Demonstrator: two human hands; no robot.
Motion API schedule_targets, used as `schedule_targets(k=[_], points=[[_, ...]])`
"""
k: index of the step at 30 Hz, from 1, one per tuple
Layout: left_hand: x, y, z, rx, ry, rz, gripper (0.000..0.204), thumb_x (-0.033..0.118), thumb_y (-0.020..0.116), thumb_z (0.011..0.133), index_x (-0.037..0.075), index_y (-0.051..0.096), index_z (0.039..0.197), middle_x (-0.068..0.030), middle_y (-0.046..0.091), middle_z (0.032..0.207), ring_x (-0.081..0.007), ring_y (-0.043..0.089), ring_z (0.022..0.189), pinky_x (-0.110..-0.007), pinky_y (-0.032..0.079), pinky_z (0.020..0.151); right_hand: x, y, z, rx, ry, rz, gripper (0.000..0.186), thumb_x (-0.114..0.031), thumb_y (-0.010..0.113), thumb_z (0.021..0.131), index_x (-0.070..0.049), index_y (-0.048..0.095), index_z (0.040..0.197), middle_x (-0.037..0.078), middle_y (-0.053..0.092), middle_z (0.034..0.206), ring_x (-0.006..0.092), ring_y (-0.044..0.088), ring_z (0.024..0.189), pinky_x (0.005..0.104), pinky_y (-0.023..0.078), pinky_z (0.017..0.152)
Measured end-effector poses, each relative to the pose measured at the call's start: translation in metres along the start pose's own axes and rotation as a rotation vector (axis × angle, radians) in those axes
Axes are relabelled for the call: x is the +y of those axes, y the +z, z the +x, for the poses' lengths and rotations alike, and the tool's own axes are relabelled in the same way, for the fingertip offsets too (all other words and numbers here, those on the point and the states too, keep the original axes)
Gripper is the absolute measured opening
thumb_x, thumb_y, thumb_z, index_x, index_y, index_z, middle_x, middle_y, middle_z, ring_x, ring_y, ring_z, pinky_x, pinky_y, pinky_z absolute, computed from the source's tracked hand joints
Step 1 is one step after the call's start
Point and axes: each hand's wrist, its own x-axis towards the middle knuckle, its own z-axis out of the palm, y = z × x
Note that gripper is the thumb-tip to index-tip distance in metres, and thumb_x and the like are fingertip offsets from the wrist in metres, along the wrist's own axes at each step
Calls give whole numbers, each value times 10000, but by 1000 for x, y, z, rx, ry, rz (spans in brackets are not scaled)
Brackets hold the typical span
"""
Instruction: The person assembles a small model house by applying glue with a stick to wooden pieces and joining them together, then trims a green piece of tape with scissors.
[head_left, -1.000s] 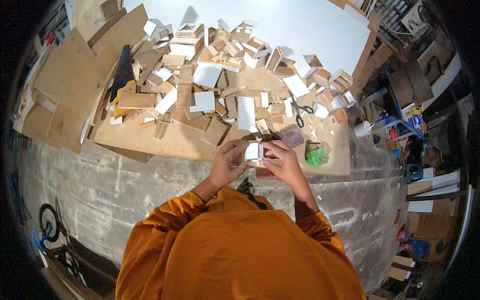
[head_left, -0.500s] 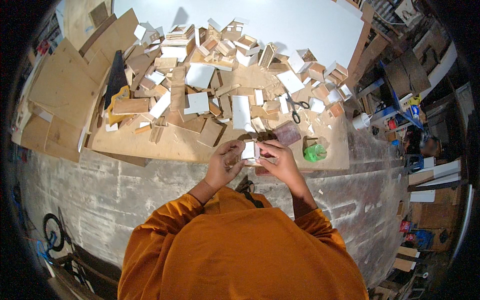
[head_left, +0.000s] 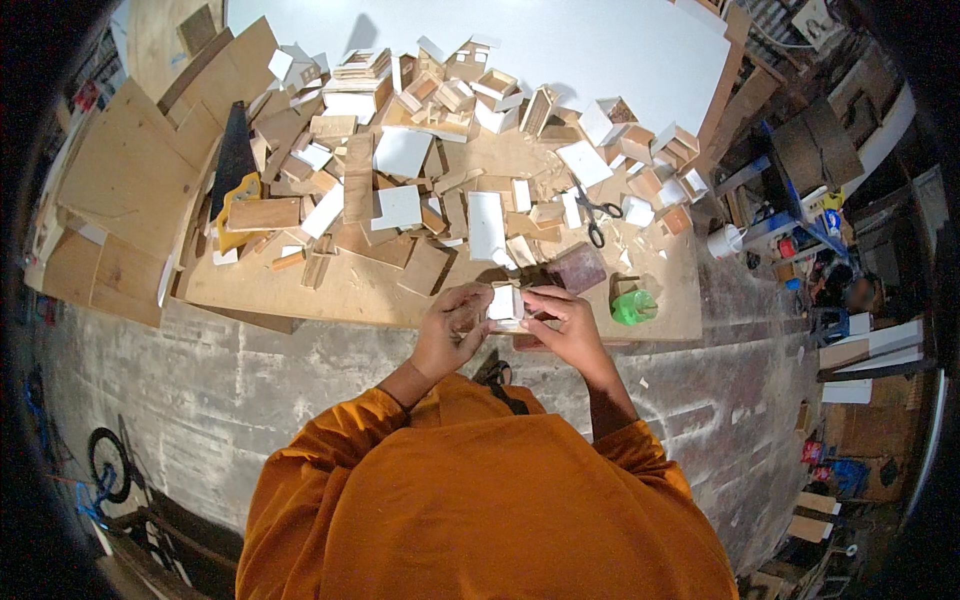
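Observation:
Between my hands, at the table's front edge, is a small white-topped wooden model piece [head_left: 504, 302], perhaps a little house. My left hand [head_left: 450, 327] curls its fingers and thumb around the left side of it. From the right, my right hand [head_left: 563, 322] pinches the piece's other side with thumb and fingertips. Just beyond it on the board lies a flat reddish-brown block [head_left: 578, 270]. A green plastic container [head_left: 633, 307] stands to the right of my right hand. The underside of the held piece is hidden.
Wood offcuts and white panels [head_left: 403, 152] crowd the wooden tabletop [head_left: 668, 285]. Black scissors [head_left: 598, 212] lie at centre right. A handsaw with a yellow handle [head_left: 238, 205] rests at left. Small model houses [head_left: 468, 62] stand at the back. Concrete floor [head_left: 300, 370] runs below the table.
My right hand's fingers have shifted slightly on the right side of the small piece, showing more of its white top. Both hands stay in nearly the same place.

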Motion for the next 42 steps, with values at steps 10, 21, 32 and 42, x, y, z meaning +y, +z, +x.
schedule_targets(k=[10,21,32,42], points=[[11,-3,3,-15,-39,-56,355,30,718,793,-49,615,1123,-151,578,1191,-304,581,1075,-342,508,871,2,1,-1,-4,-45,-125,359,-89,738,767,-7,666,1110,170,656,1090,323,645,971,357,509,857],[2,2,-8,-59,17,95,761,205,761,780,86,382,1428,-203,455,1375,-403,453,1252,-440,386,1042,-7,5,0,-82,232,60,766,-118,778,709,-77,431,1391,128,577,1262,258,618,1017,389,510,865],[-8,5,8,-94,-174,-490,658,127,669,891,40,345,1457,-156,572,1239,-191,561,1103,-320,464,927,6,14,7,-3,206,184,765,-164,801,745,-37,426,1400,94,624,1079,160,605,944,307,501,828],[35,-12,22,-43,-91,-182,590,186,623,922,42,387,1443,-201,584,1102,-251,596,940,-341,483,823,-16,6,12,-24,243,280,651,-159,768,798,-29,469,1361,79,601,1091,122,594,929,269,516,762]])
